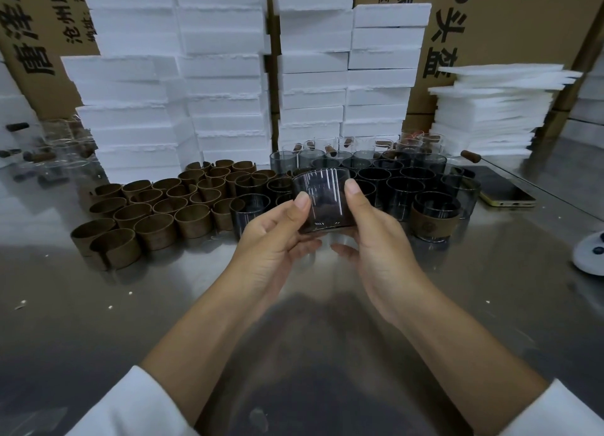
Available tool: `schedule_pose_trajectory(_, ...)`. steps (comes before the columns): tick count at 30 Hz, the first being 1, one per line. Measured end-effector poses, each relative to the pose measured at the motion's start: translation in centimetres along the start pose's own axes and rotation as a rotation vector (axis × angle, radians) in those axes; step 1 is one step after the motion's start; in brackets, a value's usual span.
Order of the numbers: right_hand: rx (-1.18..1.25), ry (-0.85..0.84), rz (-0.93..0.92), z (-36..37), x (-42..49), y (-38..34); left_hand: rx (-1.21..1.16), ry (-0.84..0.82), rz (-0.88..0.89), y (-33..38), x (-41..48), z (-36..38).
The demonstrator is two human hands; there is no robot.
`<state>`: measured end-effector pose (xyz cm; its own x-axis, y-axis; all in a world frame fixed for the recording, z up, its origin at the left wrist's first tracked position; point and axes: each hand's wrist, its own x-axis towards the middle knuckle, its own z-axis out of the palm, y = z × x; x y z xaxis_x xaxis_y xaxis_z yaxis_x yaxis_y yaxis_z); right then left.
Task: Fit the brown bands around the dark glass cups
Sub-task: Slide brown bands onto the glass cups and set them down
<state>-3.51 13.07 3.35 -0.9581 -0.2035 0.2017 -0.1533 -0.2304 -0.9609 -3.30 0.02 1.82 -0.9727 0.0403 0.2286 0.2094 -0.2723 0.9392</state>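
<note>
Both hands hold one dark glass cup [322,200] above the steel table, rim tilted away from me. My left hand [277,239] grips its left side, thumb on the wall. On the right side, my right hand [376,239] grips with its thumb near the rim. A brown band seems to sit low inside or around the cup, blurred. Several loose brown bands [157,220] stand on the left. Several dark glass cups [402,181] stand behind the hands. One banded cup [436,218] stands to the right.
Tall stacks of white foam boxes [225,76] rise behind the bands and cups. Thin foam sheets [490,109] are piled at the back right. A phone [500,187] lies near them. Clear glasses [55,148] sit far left. A white object [591,252] is at the right edge.
</note>
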Motion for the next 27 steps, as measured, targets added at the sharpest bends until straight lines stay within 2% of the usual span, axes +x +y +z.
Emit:
schedule_pose_trajectory(4,0.025,0.069,-0.056,-0.1,0.07,0.13,-0.006,0.115,0.029,0.19,0.04,0.06)
schedule_pose_trajectory(8,0.053,0.118,-0.092,-0.14,0.1,0.14,0.073,-0.009,0.055,0.27,-0.25,0.27)
schedule_pose_trajectory(12,0.087,0.066,-0.058,-0.25,0.19,-0.09,0.122,-0.016,0.086,0.05,-0.37,0.35)
schedule_pose_trajectory(18,0.13,-0.028,-0.039,-0.66,0.17,-0.38,0.017,-0.064,0.049,0.22,-0.35,0.16)
schedule_pose_trajectory(27,0.188,-0.015,0.012,-1.0,0.56,-0.1,-0.117,-0.077,0.04,0.62,-0.19,-0.11)
